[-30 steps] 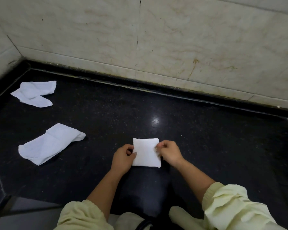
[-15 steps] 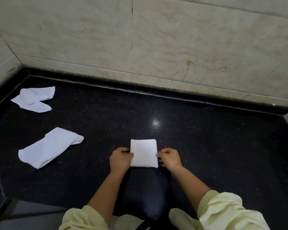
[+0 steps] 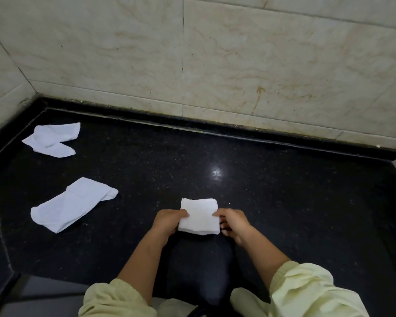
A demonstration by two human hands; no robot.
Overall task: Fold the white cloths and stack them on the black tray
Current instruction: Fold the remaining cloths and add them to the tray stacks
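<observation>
A small folded white cloth (image 3: 199, 216) lies as a neat square on the black speckled counter (image 3: 284, 202), just in front of me. My left hand (image 3: 167, 221) pinches its left edge and my right hand (image 3: 232, 221) pinches its right edge. Its near edge looks slightly raised off the counter. Two loose white cloths lie to the left: one crumpled cloth (image 3: 72, 202) at mid-left and another (image 3: 52, 139) farther back near the corner. No black tray is in view.
Cream marble wall tiles (image 3: 238, 65) rise behind the counter, with a raised black lip (image 3: 192, 128) along the back. The counter's front-left edge (image 3: 5, 259) cuts in at an angle. Pale yellow sleeves (image 3: 306, 291) cover my forearms at the bottom.
Both hands slid down the sides of the folded cloth and gripped its edges; the cloth's near edge has lifted a little. The camera tipped slightly, shifting the scene downward.
</observation>
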